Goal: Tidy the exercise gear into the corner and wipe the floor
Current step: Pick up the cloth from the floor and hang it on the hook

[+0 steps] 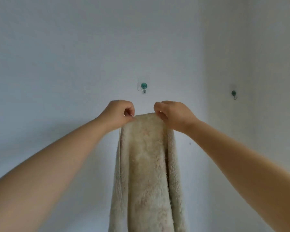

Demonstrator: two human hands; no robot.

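A fluffy cream towel [146,173] hangs straight down in front of a pale wall, held up by its top edge. My left hand [119,113] pinches the top left corner and my right hand [172,114] pinches the top right corner. Both hands are raised at about the same height, a little below a green wall hook [144,87]. A loose thread dangles down the towel's left side. The towel's lower end runs out of the frame.
A second green hook [234,94] is fixed on the adjoining wall at the right, past the room corner [206,81]. The walls are plain and pale. No floor or exercise gear is in view.
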